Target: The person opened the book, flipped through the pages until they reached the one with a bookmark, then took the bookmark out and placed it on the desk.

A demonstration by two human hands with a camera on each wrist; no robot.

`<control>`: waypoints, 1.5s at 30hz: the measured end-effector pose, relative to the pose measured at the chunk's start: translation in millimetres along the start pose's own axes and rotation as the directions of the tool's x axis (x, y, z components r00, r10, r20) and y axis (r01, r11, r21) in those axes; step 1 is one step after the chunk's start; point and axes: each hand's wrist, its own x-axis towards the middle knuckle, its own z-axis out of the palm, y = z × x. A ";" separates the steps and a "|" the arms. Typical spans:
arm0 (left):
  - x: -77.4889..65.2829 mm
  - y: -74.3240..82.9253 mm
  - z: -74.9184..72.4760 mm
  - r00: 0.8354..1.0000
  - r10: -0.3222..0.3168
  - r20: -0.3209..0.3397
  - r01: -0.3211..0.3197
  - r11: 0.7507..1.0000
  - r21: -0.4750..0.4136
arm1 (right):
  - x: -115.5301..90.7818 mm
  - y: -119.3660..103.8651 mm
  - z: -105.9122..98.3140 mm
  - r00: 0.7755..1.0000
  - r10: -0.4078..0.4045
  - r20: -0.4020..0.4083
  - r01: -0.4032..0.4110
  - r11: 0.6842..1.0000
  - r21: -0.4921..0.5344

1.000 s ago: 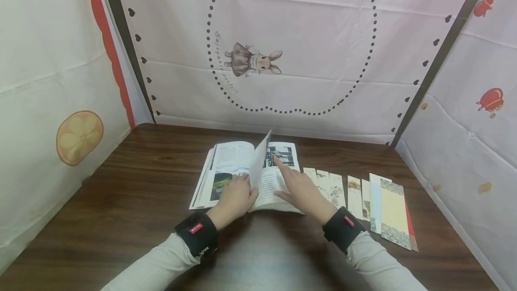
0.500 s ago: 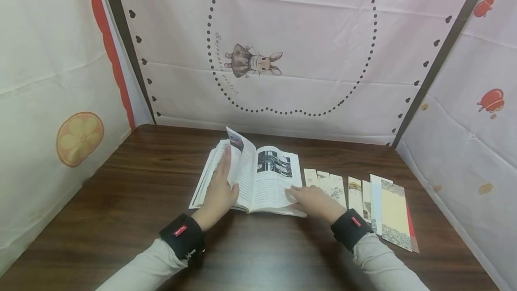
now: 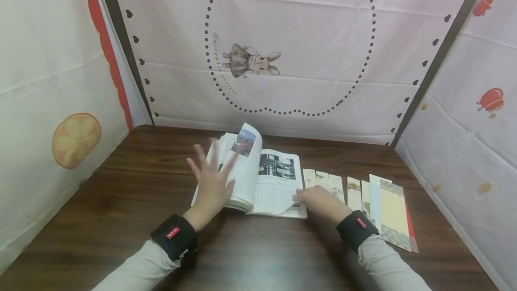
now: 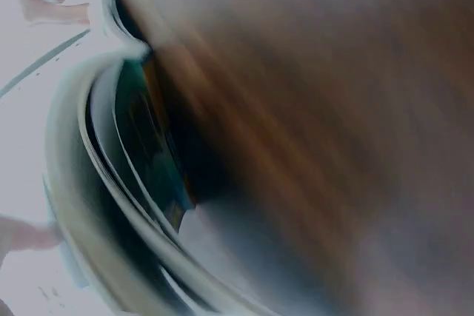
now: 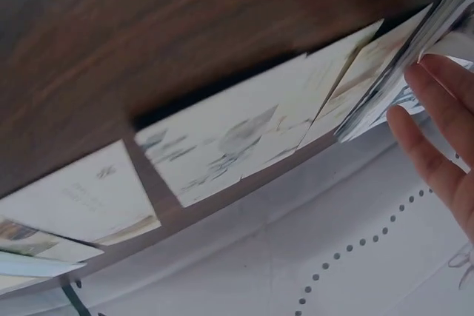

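An open book (image 3: 278, 192) lies on the table, with a black-and-white photo on its right page. On its left side a leaf with a colour picture (image 3: 245, 142) stands curled up. My left hand (image 3: 211, 187) is spread, fingers apart, over the left pages; in the left wrist view only a blurred fingertip (image 4: 33, 234) shows beside the thick curved page block (image 4: 111, 175). At the lower right corner of the book, my right hand (image 3: 323, 202) pinches the edge of a page, whose corner is lifted. The right wrist view shows these fingers (image 5: 441, 120) against the page edge.
Right of the book lie several pale illustrated bookmarks (image 3: 335, 185), and farther right larger cards, the top one yellow (image 3: 392, 210) with a red one under it. Printed cloth walls (image 3: 315, 57) enclose the dark wooden table (image 3: 258, 255) at the back and sides.
A leaf has turned from right to left and now curls above the left pages. My left hand moved left and its fingers spread. My right hand came down to the right page's lower corner.
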 end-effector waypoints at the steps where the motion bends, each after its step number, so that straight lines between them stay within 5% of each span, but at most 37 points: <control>1: 1.1 0.3 0.2 0.991 0.105 0.080 -0.108 0.994 0.029 | -1.7 1.6 -1.2 1.000 0.003 0.006 -0.003 1.000 -0.009; 2: 1.8 0.9 0.6 0.961 0.212 0.178 -0.223 0.974 0.039 | -3.2 3.1 -2.1 1.000 0.007 0.012 -0.007 1.000 -0.015; 4: 2.8 3.9 0.0 0.848 0.374 0.375 -0.402 0.916 -0.004 | -5.5 5.7 -3.4 1.000 0.014 0.023 -0.013 1.000 -0.021; 6: 3.6 7.3 -1.3 0.749 0.434 0.501 -0.459 0.885 -0.079 | -7.6 7.8 -4.0 0.999 0.014 0.033 -0.013 0.999 -0.037; 7: 3.6 9.0 -2.2 0.724 0.428 0.541 -0.455 0.886 -0.092 | -8.4 8.6 -4.2 0.999 0.008 0.032 -0.007 0.999 -0.047; 8: 3.0 10.1 -2.7 0.716 0.407 0.567 -0.436 0.895 -0.092 | -9.1 9.6 -3.8 0.999 0.010 0.035 -0.008 0.999 -0.053; 12: 0.0 11.6 -2.7 0.786 0.263 0.560 -0.263 0.961 -0.081 | -11.4 12.3 -3.5 0.997 0.052 0.056 -0.050 0.998 -0.045; 14: -3.6 9.6 -0.7 0.805 0.195 0.560 -0.161 0.981 -0.110 | -12.2 13.4 -3.9 0.995 0.081 0.065 -0.080 0.996 -0.027; 17: -9.4 4.9 1.7 0.794 0.145 0.591 -0.056 0.984 -0.167 | -12.2 14.6 -5.1 0.995 0.086 0.057 -0.084 0.996 -0.036; 21: -11.4 1.5 4.2 0.784 0.162 0.599 -0.049 0.979 -0.200 | -8.6 14.0 -6.9 0.998 0.065 -0.015 -0.066 0.995 -0.076; 28: -6.5 5.5 5.7 0.812 0.094 0.576 -0.035 0.993 -0.113 | 5.2 -0.1 -17.8 0.964 0.072 -0.258 -0.114 0.981 -0.155; 32: -7.8 7.9 4.5 0.835 0.078 0.545 -0.022 0.994 -0.109 | 14.2 -9.4 -20.7 0.931 0.111 -0.348 -0.148 0.986 -0.081; 37: -6.7 10.4 4.3 0.840 0.066 0.539 -0.007 0.994 -0.112 | 21.7 -19.3 -21.0 0.918 0.280 -0.281 -0.255 0.959 0.123; 45: -2.7 18.4 3.9 0.824 -0.033 0.566 0.116 0.987 -0.110 | 25.8 -20.8 -6.7 0.891 0.445 -0.095 -0.373 0.834 0.408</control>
